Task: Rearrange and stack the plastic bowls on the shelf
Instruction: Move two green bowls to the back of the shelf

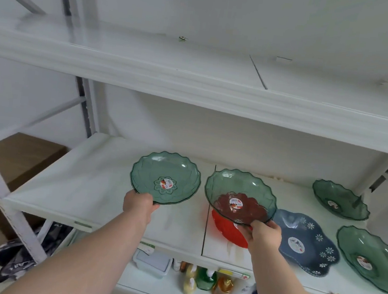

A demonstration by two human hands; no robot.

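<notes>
My left hand (pixel 139 207) grips the near rim of a clear green scalloped bowl (pixel 165 177), held tilted over the left part of the middle shelf (pixel 81 189). My right hand (pixel 266 236) holds a second clear green bowl (pixel 240 195) by its near rim, just above a red bowl (pixel 227 230) that rests on the shelf. To the right lie a dark blue flower-patterned bowl (pixel 305 241) and two more green bowls (pixel 340 199) (pixel 371 259).
An upper white shelf (pixel 196 74) juts out above the bowls. White upright posts (pixel 1 197) stand at the left. Below the shelf are bottles (pixel 204 281) and a small plastic box (pixel 152 263). Cardboard boxes (pixel 17 158) sit at the left.
</notes>
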